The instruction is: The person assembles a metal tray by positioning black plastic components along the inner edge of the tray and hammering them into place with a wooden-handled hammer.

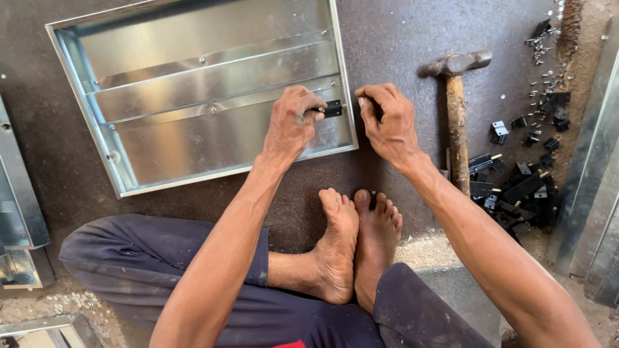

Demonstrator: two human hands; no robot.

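A shiny sheet-metal louvre frame (77,96) lies flat on the dark floor, with several slats across it. My left hand (291,122) reaches inside its right side and pinches a small black bracket (333,109) against the frame's right wall. My right hand (389,121) rests just outside that wall, fingers curled at the rim; whether it holds a small part is hidden. My bare feet (356,241) sit below the frame.
A wooden-handled hammer (456,122) lies to the right of my right hand. Further right is a heap of black brackets (523,190) and scattered small screws (541,48). Metal sheet pieces (19,212) lie along the left and right edges.
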